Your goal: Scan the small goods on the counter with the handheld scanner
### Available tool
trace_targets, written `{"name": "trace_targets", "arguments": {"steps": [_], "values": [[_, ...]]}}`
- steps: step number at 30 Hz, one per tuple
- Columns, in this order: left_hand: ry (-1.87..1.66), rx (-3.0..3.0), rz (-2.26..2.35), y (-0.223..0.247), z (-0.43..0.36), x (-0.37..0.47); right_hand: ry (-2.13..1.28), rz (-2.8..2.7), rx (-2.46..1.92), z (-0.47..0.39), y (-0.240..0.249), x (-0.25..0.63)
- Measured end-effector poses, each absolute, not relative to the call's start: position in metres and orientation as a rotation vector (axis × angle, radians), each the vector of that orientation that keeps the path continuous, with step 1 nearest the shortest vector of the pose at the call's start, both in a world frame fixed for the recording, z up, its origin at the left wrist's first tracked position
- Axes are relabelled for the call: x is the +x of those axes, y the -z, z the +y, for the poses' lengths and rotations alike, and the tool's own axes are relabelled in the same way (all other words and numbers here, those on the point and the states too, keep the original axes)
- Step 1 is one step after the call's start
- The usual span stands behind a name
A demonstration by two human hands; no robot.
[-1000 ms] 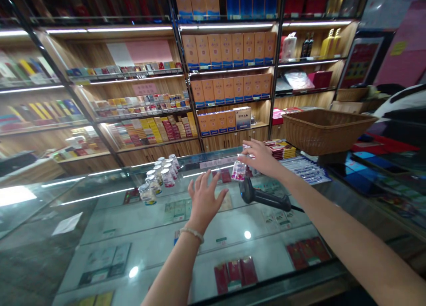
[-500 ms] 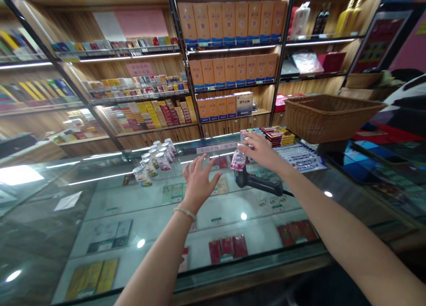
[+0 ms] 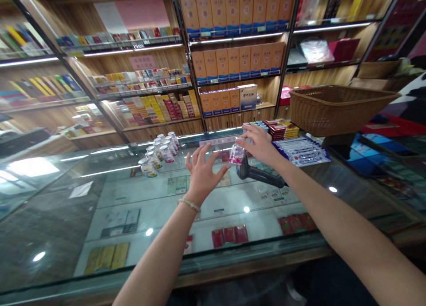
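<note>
Between the fingertips of my right hand (image 3: 258,145) is a small clear bottle with a pink-and-white label (image 3: 237,154), gripped near its top. My left hand (image 3: 204,169), with a beaded bracelet at the wrist, is open; its fingers are spread just left of that bottle and it holds nothing. A black barcode scanner (image 3: 262,176) lies on the glass counter right behind and beside the held bottle. Further left, a cluster of similar small bottles (image 3: 160,153) with foil-like lids stands in rows on the glass.
Blue-and-white flat packets (image 3: 301,150) and stacked red and yellow boxes (image 3: 282,129) lie right of my right hand. Beyond them stands a wicker basket (image 3: 339,113). Inside the glass display counter (image 3: 199,261) lie flat packs. Shelves with orange boxes (image 3: 244,64) line the back.
My left hand has moved slightly right, closer to the bottle. My right hand still holds the bottle, which is turned a little. The view has tilted down slightly.
</note>
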State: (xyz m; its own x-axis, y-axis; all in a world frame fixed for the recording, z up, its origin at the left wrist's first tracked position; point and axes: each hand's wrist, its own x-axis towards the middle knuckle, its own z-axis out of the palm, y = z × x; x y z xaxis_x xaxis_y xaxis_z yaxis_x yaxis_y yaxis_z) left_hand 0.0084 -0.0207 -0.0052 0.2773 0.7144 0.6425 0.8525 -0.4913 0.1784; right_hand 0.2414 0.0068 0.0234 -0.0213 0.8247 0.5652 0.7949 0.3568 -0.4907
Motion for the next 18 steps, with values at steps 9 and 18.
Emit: {"name": "trace_targets", "arguments": {"steps": [9, 18], "values": [[1.052, -2.314, -1.555, 0.002, -0.033, 0.023, -0.003, -1.715, -1.403, -0.004, -0.022, 0.219], [1.063, -2.301, -1.581, 0.001, -0.034, 0.025, 0.026, -1.741, -1.409, -0.005, -0.018, 0.210]]}}
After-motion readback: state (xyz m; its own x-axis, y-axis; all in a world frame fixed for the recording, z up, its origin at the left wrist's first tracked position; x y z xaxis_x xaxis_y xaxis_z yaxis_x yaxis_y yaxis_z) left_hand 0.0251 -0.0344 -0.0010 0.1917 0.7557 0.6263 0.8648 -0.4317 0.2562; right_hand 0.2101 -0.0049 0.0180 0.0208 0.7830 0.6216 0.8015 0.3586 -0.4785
